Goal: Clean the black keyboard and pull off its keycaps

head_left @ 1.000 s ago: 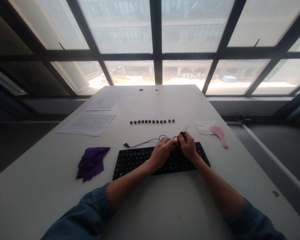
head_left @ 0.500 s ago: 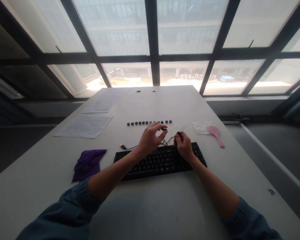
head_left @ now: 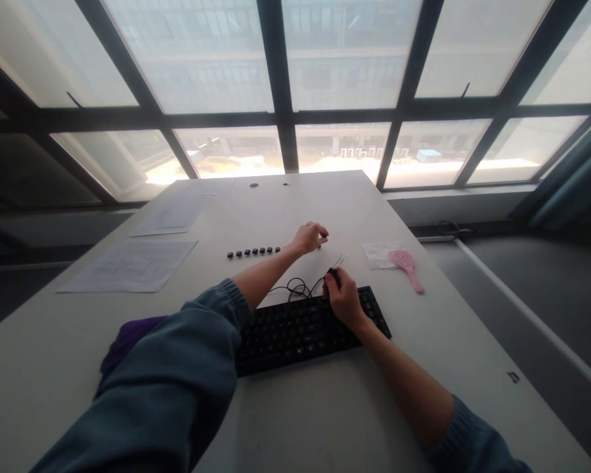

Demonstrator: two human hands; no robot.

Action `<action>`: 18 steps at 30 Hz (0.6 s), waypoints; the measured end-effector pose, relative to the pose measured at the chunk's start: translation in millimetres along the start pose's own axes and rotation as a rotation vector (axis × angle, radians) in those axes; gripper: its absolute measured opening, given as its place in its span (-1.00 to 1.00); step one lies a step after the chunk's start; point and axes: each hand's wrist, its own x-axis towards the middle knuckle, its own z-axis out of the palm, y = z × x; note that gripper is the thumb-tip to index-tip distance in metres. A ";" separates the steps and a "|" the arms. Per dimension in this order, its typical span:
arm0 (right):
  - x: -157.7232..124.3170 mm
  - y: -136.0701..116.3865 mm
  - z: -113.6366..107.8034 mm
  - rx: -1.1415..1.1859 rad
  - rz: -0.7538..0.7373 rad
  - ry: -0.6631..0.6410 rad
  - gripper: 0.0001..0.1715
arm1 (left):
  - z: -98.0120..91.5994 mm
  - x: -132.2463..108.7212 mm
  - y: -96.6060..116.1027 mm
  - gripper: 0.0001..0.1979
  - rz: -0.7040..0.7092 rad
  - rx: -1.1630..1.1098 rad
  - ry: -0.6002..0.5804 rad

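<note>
My left hand (head_left: 309,238) is stretched out at the right end of a row of small black keycaps (head_left: 255,251). Its thumb and fingers pinch a small dark keycap (head_left: 324,237) just above the table. My right hand (head_left: 345,299) is closed round the black handle of a wire keycap puller (head_left: 333,272); its thin wires point up and away. Below that hand lies a black keyboard (head_left: 295,335), partly covered by my left sleeve and right hand. A looped black cable (head_left: 298,287) runs behind the keyboard. My left forearm hides part of the row.
A pink hairbrush (head_left: 406,265) lies partly on a clear plastic bag (head_left: 377,256) at the right. Printed sheets (head_left: 132,266) lie on the left of the white table (head_left: 295,420). A purple cloth (head_left: 128,341) shows behind my left sleeve. Windows stand beyond the far edge.
My left hand has moved away from me, from near the right hand to the end of the keycap row, keeping its pinch. My view has shifted a little to the right.
</note>
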 end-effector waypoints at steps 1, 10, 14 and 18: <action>0.1 0.2 0.2 0.006 0.007 -0.003 -0.74 | 5.2 2.5 -2.1 -0.83 -0.004 0.005 -0.014; 0.4 -3.1 -0.8 0.043 0.024 -0.017 -0.77 | 28.7 5.6 -11.2 -0.66 -0.031 0.046 -0.085; 0.3 -2.2 -0.8 0.032 0.022 -0.014 -0.75 | 28.7 4.8 -12.9 -0.63 -0.039 0.044 -0.102; 0.1 -0.5 -0.2 0.040 0.024 -0.012 -0.74 | 19.8 3.3 -13.2 -0.55 -0.040 0.038 -0.108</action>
